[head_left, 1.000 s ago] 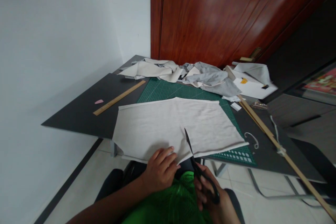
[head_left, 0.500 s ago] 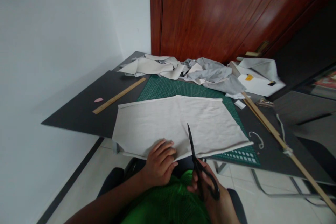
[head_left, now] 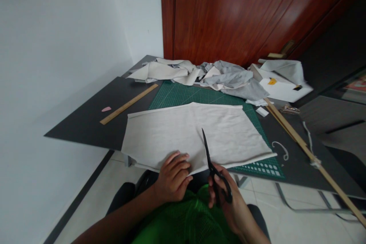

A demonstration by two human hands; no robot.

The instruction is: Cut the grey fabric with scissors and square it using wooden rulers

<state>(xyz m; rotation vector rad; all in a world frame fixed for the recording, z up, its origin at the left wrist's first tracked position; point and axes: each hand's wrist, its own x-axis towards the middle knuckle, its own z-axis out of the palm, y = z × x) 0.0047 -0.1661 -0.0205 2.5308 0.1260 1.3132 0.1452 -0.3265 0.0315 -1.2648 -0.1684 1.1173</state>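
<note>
A pair of black scissors (head_left: 209,160) is in my right hand (head_left: 225,190), with thumb and fingers at the handles. Its blades look closed and point away from me, overlapping the cream cloth (head_left: 160,133). Whether one blade lies under the cloth, I cannot tell. My left hand (head_left: 175,177) rests on the cloth's near edge, to the left of the scissors, its fingers laid out over the fabric and its thumb close to the edge. The cloth is spread wide, with folded-looking long edges, and covers much of the green cutting mat (head_left: 183,93).
Crumpled grey and cream fabric (head_left: 234,78) lines the back of the dark table (head_left: 85,110), beside a white box (head_left: 281,87). A wooden ruler (head_left: 128,104) and a pink piece (head_left: 106,109) lie left. Long wooden strips (head_left: 297,137) and a white cord (head_left: 281,148) lie right.
My right hand has raised the scissors slightly, and their tip has shifted a little farther away and left. My left hand keeps its place on the cloth.
</note>
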